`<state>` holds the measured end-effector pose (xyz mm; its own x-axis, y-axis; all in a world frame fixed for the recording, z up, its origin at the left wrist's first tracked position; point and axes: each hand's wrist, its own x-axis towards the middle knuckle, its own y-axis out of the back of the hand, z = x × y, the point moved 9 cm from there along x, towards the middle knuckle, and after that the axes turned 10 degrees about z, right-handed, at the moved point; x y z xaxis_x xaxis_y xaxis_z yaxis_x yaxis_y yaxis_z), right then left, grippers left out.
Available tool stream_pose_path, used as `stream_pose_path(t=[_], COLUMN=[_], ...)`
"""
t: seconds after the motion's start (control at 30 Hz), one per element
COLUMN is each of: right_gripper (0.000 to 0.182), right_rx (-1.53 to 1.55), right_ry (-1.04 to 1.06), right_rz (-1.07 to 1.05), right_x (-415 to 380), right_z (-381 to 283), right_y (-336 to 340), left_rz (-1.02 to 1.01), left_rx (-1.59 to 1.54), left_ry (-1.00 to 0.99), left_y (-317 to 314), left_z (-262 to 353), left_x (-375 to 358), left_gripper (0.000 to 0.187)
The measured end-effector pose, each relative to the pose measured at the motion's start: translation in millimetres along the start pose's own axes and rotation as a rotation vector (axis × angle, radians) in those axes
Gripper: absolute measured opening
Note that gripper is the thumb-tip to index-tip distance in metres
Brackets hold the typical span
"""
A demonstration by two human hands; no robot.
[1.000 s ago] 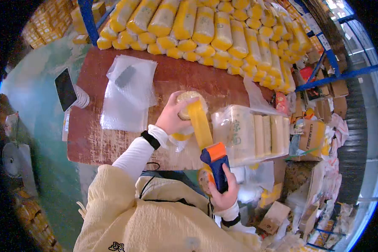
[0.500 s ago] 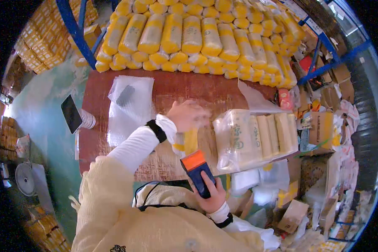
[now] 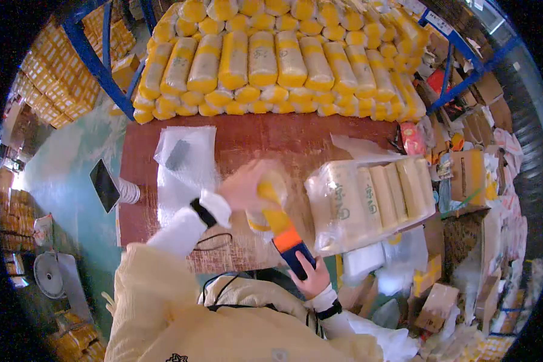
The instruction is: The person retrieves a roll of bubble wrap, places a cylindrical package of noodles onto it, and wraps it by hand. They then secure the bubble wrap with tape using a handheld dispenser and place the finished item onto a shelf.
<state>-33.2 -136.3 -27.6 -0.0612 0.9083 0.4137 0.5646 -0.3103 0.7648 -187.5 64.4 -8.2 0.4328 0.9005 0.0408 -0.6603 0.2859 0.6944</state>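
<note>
My right hand point(image 3: 311, 277) grips a dark blue and orange tape dispenser point(image 3: 292, 250) near the table's front edge. A strip of yellow tape point(image 3: 277, 220) stretches from its orange end up to a wrapped roll point(image 3: 274, 186) with yellow tape on it. My left hand point(image 3: 250, 184) is at this roll, its fingers smeared by motion and partly hiding it. Right of the hands, a clear plastic bag point(image 3: 320, 205) holds several paper-wrapped packs point(image 3: 377, 196) with green lettering. A thin dark cord point(image 3: 214, 241) lies by my left wrist.
Wrapped rolls with yellow ends point(image 3: 262, 60) are stacked along the back of the red table point(image 3: 308, 133). Bubble wrap point(image 3: 187, 163) lies on the left, beside a dark-screened device point(image 3: 105, 186) on a stand. Cardboard boxes point(image 3: 467, 175) and plastic crowd the right side.
My left hand has moved left and slightly down. The tape dispenser has moved down and right with my right hand, and a longer yellow strip shows. The roll's end has come into view.
</note>
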Motion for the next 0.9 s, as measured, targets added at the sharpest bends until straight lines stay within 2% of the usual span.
stream_pose_path(t=[0.03, 0.13, 0.33, 0.43, 0.63, 0.73, 0.83, 0.9], right_gripper=[0.060, 0.060, 0.071, 0.073, 0.074, 0.073, 0.072, 0.069], right_rx=[-0.002, -0.048, 0.064, 0.105, 0.120, 0.145, 0.156, 0.151], right_ry=[-0.002, -0.066, -0.022, -0.022, -0.068, -0.089, -0.074, -0.082], right_rz=[-0.014, -0.114, -0.105, -0.071, -0.083, -0.077, -0.076, -0.101], right_x=[-6.3, -36.5, -71.3, -68.7, -69.7, -72.2, -67.0, -64.9], right_z=[3.7, 20.1, 24.3, 19.5, 17.1, 16.0, 11.5, 11.1], right_y=[-2.8, -12.9, -15.3, -14.1, -15.3, -15.7, -14.1, -13.7], left_rz=[0.025, 0.196, 0.393, 0.372, 0.312, 0.331, 0.300, 0.186], left_rx=[0.024, -0.202, -0.545, -0.748, -0.891, -0.791, 0.060, 0.298], left_ry=[0.040, 0.064, 0.180, 0.259, 0.353, 0.263, -0.071, -0.154], left_y=[-2.2, 0.1, -8.6, -16.2, -24.6, -18.0, 8.8, -3.7], left_z=[0.3, 12.2, -4.7, -14.4, -17.5, -12.5, 32.5, 59.5], left_x=[-13.4, -34.8, -52.9, -57.4, -57.9, -55.1, -41.9, -35.7], left_gripper=[0.089, 0.094, 0.089, 0.081, 0.074, 0.070, 0.062, 0.060])
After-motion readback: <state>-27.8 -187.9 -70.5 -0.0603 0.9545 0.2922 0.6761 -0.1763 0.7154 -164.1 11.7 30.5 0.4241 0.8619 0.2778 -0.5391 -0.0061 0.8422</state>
